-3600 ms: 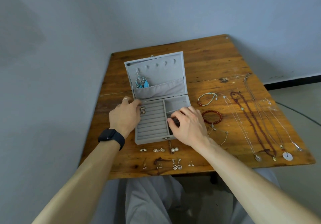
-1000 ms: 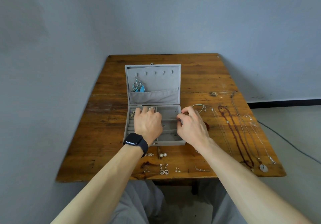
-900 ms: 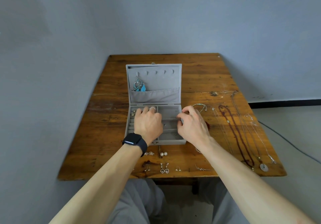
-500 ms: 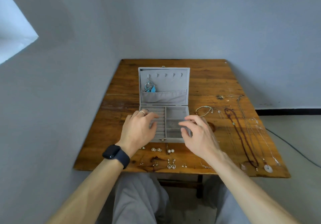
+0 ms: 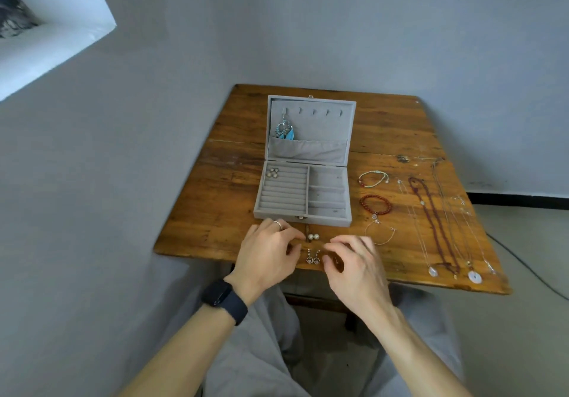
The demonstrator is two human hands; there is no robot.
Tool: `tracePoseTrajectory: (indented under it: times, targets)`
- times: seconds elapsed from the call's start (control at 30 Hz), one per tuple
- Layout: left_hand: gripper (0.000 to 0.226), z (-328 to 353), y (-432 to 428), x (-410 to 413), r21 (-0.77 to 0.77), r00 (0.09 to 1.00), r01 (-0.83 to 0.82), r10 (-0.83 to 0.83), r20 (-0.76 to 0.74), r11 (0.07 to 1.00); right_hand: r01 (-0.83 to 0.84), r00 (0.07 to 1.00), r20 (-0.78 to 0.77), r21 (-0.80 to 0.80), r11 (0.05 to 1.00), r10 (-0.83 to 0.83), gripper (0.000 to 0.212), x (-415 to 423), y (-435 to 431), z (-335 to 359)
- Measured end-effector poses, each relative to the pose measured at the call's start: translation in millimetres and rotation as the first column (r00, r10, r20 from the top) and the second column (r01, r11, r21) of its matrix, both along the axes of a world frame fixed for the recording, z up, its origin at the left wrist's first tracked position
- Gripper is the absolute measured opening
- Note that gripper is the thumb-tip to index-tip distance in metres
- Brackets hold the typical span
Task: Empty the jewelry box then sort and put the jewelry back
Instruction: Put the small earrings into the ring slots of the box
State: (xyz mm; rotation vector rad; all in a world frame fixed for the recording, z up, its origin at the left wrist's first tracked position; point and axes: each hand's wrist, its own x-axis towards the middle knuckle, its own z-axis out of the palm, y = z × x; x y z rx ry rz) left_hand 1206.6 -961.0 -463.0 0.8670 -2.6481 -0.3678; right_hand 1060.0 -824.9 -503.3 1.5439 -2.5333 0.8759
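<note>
Before jewelry box point(image 5: 326, 219), left hand point(image 5: 268, 258), right hand point(image 5: 354, 262) flank earrings point(image 5: 313, 259).

The grey velvet rectangular jewelry box point(image 5: 303, 193) stands open, with a turquoise dangling earring point(image 5: 284, 130) hung in its lid and round pearl studs point(image 5: 272, 172) in its left tray. Beaded bracelets point(image 5: 375, 205) and long chain necklaces point(image 5: 431, 224) lie to its right, and small silver earrings point(image 5: 313, 236) lie before it.
</note>
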Motion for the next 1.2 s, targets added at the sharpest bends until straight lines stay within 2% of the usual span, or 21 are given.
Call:
tracePoseTrajectory:
  times: [0.3, 0.63, 0.83, 0.97, 1.07, 1.2]
  targets:
    - [0.028, -11.6, 11.6, -16.8, -0.063, 0.996, -0.050, 0.055, 0.073, 0.997, 0.062, 0.998, -0.023, 0.034, 0.997, -0.061, 0.024, 2.9, -5.8, -5.0]
    - [0.020, -10.7, 11.7, -21.0, -0.029, 0.998, -0.046, 0.047, 0.046, 0.999, 0.082, 0.997, 0.010, 0.043, 0.996, -0.083, 0.016, 8.5, -14.8, -6.4]
    - [0.011, -1.5, 6.0, -14.8, 0.160, 0.998, -0.025, 0.033, -0.046, 0.987, 0.040, 0.999, 0.030, -0.001, 0.999, -0.040, 0.009, 9.0, -10.8, -3.8]
    - [0.007, 6.7, -0.7, -12.4, 0.335, 0.987, -0.038, 0.087, -0.134, 0.942, -0.007, 0.994, 0.106, -0.091, 0.996, 0.017, 0.008, 11.2, -8.5, 4.5]
    - [0.005, 12.5, -8.0, -11.2, 0.423, 0.968, -0.008, 0.113, -0.222, 0.906, -0.040, 0.983, 0.168, -0.169, 0.985, 0.069, 0.009, 10.5, -13.4, 14.9]
    - [0.007, 23.8, -17.5, -7.7, 0.508, 0.942, -0.029, 0.193, -0.274, 0.861, -0.071, 0.966, 0.230, -0.196, 0.978, 0.116, 0.014, 4.0, -26.3, 32.9]
